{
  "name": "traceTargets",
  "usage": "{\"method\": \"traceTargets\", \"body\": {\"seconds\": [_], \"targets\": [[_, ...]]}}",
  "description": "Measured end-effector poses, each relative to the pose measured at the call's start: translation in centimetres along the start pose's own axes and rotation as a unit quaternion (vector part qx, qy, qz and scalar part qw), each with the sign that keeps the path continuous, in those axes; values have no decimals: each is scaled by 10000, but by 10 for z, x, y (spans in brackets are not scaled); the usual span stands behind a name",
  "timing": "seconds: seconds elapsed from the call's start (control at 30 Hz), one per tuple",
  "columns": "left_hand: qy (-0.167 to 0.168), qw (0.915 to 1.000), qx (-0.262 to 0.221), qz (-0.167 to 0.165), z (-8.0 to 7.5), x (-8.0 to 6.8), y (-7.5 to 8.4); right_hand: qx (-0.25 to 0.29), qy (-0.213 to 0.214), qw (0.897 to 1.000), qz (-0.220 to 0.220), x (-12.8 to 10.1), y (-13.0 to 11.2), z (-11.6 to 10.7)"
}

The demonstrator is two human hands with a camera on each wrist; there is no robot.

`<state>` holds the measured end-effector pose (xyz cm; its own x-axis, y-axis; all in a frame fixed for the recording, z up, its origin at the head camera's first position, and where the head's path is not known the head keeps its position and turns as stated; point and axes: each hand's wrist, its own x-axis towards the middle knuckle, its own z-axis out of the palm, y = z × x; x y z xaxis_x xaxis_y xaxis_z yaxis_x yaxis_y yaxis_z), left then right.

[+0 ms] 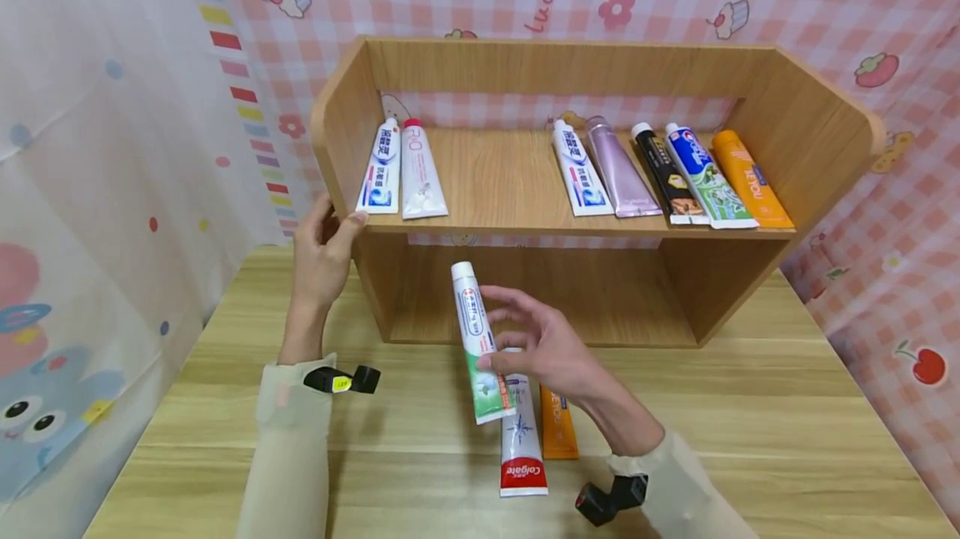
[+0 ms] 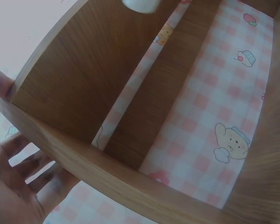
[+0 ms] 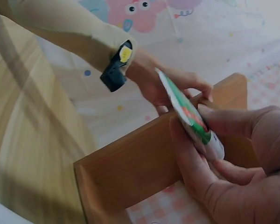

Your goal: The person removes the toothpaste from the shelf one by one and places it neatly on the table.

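Note:
My right hand (image 1: 536, 339) pinches a white and green toothpaste tube (image 1: 477, 343) upright, cap up, in front of the wooden shelf unit (image 1: 817, 156). The right wrist view shows that tube (image 3: 186, 112) held between the thumb and fingers (image 3: 233, 122) of my right hand (image 3: 219, 154). My left hand (image 1: 324, 249) grips the shelf's left side panel (image 1: 341, 118), thumb on its front edge; in the left wrist view the left hand (image 2: 18, 182) sits behind that panel (image 2: 84, 154). Two tubes (image 1: 401, 168) lie at the shelf's left end, several more (image 1: 667, 172) at its right.
A red and white Colgate tube (image 1: 522, 443) and an orange tube (image 1: 558, 431) lie on the wooden table (image 1: 750, 439) under my right hand. The shelf's middle (image 1: 498, 177) and lower bay (image 1: 600, 297) hold nothing. Patterned curtain walls close in on all sides.

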<state>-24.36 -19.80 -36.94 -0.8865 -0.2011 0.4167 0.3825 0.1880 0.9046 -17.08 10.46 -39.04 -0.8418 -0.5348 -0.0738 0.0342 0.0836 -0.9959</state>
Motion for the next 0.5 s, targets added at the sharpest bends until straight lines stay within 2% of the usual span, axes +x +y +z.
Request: {"method": "traceTargets", "body": {"seconds": [0.17,0.5], "targets": [[-13,10000,4,54,0,0,0,206,247,9991,269,3,14,2],[-23,10000,15,29,0,0,0,124,778,9932,859,7,47,7]]}}
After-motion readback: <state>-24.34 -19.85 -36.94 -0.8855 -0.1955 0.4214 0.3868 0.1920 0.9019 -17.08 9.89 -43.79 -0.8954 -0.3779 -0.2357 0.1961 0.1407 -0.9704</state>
